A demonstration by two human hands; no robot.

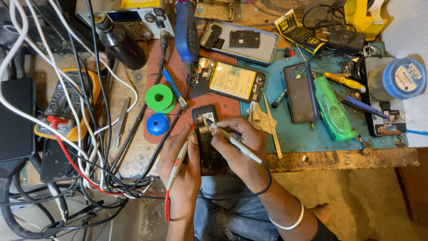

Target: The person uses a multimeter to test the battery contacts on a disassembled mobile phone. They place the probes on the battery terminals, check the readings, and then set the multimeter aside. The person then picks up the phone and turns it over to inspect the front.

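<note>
Left hand point(180, 167): nearest the camera, fingers clenched around a red-leaded probe point(177, 164), its tip angled up toward the small opened phone point(206, 138).

Right hand point(238, 143): fingers pinched on a white probe with black lead point(234, 143), tip touching the upper part of the phone just past the fingertips; pale bangle point(290, 222) on the wrist.

Small opened phone: dark, back cover off, lay between the two sets of fingers at the bench edge, partly on a red mat point(178, 67).

Beyond the fingers: larger opened phone with yellow-white battery point(232, 80); further off, a blue-rimmed phone shell point(240, 41).

To the left of the left fingers: blue cap point(157, 124), green tape roll point(160, 98), tweezers point(119, 125), yellow multimeter point(64, 111) under tangled cables.

To the right of the right fingers: teal mat point(303, 134) bearing a dark handset point(301, 91), green device point(334, 109) and yellow-handled screwdriver point(343, 81).
</note>
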